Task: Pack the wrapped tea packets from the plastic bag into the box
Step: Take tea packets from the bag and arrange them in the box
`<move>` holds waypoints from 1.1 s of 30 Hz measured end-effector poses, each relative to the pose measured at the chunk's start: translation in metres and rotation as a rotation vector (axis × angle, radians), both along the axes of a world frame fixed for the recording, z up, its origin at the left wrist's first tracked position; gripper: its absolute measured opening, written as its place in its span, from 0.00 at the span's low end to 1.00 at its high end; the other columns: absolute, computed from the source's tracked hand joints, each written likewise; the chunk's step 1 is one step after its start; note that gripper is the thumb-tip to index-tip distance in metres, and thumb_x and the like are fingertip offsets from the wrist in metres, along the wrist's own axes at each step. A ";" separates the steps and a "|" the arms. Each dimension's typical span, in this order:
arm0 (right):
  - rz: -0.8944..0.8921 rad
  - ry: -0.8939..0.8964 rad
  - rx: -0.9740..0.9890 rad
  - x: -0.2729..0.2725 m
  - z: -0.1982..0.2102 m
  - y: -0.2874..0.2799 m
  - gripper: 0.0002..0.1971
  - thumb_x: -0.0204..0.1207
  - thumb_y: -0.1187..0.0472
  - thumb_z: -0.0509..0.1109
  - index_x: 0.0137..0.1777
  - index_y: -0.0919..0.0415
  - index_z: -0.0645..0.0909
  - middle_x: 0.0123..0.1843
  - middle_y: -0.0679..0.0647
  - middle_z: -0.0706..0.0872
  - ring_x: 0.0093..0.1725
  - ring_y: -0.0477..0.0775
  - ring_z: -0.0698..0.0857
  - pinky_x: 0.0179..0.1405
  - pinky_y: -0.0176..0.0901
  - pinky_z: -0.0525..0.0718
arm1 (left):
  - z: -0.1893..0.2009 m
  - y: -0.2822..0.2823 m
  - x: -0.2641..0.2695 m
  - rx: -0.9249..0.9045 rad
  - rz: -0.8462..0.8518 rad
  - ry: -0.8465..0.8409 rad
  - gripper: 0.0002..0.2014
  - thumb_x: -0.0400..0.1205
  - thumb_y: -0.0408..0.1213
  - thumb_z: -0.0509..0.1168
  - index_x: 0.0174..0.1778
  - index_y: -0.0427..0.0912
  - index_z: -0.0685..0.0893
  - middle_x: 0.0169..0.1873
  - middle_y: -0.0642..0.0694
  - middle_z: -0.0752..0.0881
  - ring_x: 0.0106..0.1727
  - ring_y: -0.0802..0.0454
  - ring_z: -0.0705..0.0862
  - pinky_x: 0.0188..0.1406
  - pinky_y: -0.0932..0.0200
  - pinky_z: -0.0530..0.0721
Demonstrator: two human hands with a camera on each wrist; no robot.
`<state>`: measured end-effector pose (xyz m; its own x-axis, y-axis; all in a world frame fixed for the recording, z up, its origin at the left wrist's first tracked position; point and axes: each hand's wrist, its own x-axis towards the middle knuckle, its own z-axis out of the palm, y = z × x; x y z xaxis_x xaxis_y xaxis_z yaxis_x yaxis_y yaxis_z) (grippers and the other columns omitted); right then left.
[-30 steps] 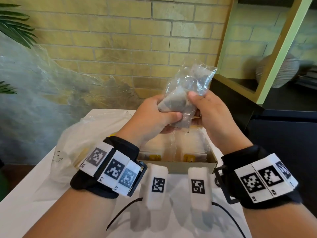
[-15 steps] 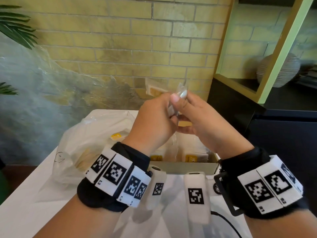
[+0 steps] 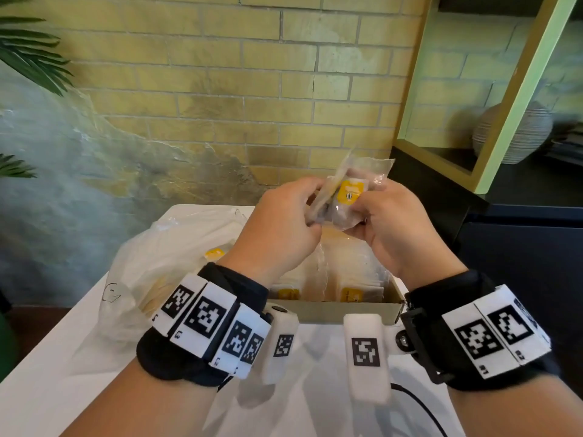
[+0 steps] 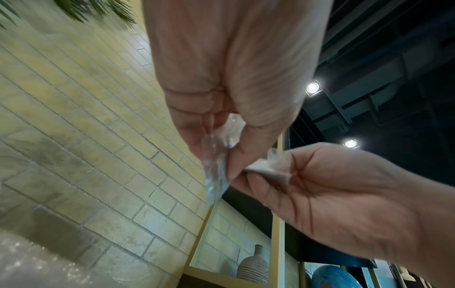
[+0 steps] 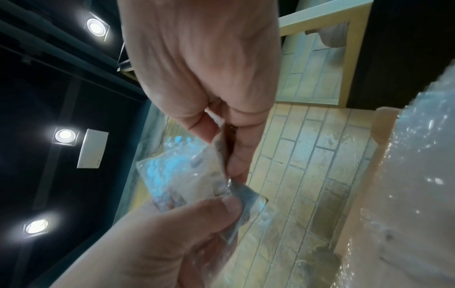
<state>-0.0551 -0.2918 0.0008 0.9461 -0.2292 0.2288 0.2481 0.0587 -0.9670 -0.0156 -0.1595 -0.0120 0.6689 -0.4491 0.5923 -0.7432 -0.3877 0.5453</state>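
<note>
Both hands hold clear-wrapped tea packets in the air above the open cardboard box (image 3: 347,312). My right hand (image 3: 362,209) pinches a packet with a yellow label (image 3: 350,191) that faces me. My left hand (image 3: 310,212) pinches a second wrapper (image 3: 325,193), seen edge-on, right against it. In the left wrist view my left fingers (image 4: 236,155) pinch clear film (image 4: 214,173). The right wrist view shows my right hand (image 5: 221,155) gripping the packet (image 5: 182,175), with the left thumb (image 5: 216,210) on its lower corner. The box holds rows of packets (image 3: 350,288).
A translucent plastic bag (image 3: 164,257) with more packets lies on the white table (image 3: 47,373), left of the box. A brick wall stands behind. A dark cabinet with a green-framed shelf (image 3: 517,99) and a ribbed vase (image 3: 520,134) is at the right.
The packets were turned in my hands, from grey back to edge-on to yellow label facing me. Both hands came slightly lower and stayed over the box.
</note>
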 end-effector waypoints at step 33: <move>-0.437 -0.010 -0.889 0.003 -0.006 -0.027 0.31 0.74 0.61 0.71 0.77 0.54 0.68 0.78 0.49 0.69 0.74 0.47 0.69 0.69 0.37 0.65 | 0.013 0.016 0.013 -0.520 -0.060 0.524 0.12 0.78 0.24 0.66 0.38 0.47 0.84 0.40 0.42 0.87 0.42 0.50 0.84 0.43 0.58 0.84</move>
<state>-0.0523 -0.3191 -0.0051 0.8163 -0.2986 0.4945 0.0832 -0.7863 -0.6122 -0.0026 -0.1431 0.0006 0.9057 -0.2421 0.3480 -0.3466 0.0502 0.9367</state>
